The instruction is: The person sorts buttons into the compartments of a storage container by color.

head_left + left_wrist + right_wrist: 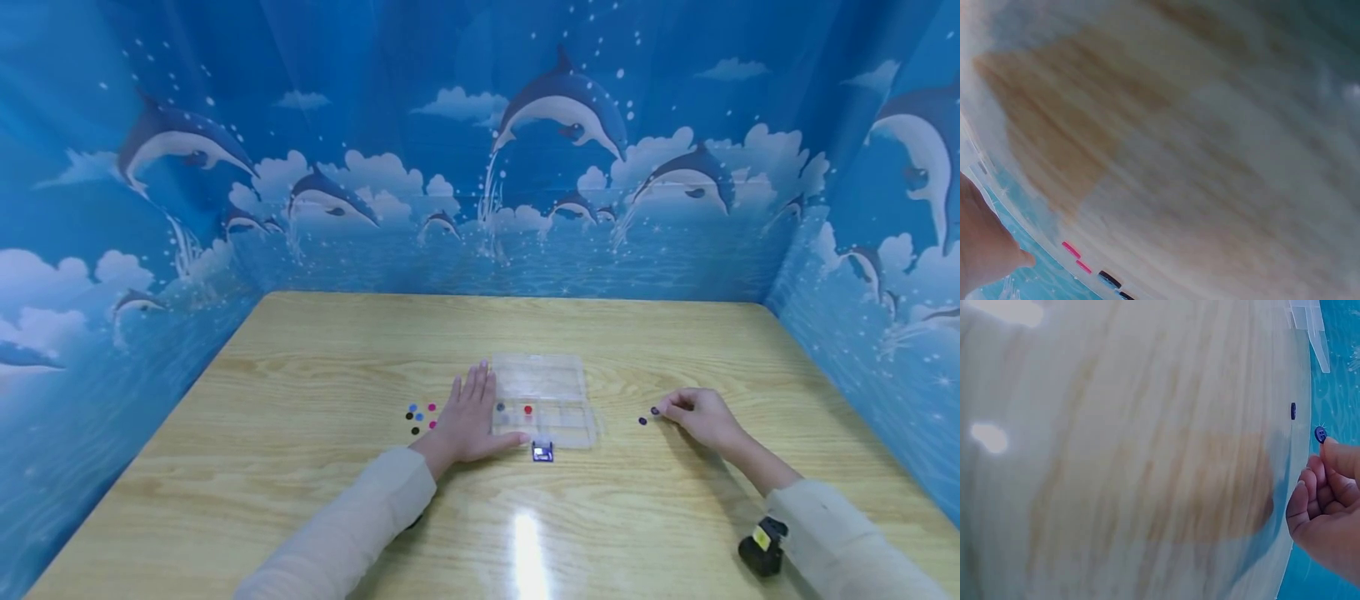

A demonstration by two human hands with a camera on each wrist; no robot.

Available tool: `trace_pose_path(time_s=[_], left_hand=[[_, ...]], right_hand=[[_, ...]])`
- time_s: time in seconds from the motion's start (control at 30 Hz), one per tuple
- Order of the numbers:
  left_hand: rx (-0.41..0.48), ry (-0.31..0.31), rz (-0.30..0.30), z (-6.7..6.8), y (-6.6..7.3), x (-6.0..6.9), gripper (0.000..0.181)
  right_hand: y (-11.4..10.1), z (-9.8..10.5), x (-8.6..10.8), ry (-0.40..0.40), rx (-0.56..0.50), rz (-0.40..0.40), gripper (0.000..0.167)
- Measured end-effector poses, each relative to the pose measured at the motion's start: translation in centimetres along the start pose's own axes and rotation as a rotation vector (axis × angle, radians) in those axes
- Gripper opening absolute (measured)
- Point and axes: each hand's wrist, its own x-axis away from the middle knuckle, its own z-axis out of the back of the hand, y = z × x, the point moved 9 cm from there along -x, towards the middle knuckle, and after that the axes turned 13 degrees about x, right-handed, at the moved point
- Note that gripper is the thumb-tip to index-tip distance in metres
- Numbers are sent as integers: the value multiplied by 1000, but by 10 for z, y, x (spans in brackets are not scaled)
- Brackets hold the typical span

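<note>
OK, R hand (pixel 699 419) pinches dk btn (pixel 1320 434), L hand (pixel 468 421) spread btwn clear box (pixel 540 382) & loose btns (pixel 416 431).

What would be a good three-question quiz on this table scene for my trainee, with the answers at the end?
1. Which hand pinches a dark button?
2. True or false: the clear plastic box is closed.
3. Where is the red disc?
A) on the dolphin backdrop
B) among the blue discs
C) in the box

Key:
1. The right hand.
2. False; it lies open.
3. C.
</note>
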Motion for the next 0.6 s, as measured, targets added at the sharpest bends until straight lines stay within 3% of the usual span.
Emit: trace_pose_path(time_s=[0.6], left_hand=[[-2,1,-4,0,0,0,104]], right_hand=[[-10,-6,-2,-36,-69,-36,23]])
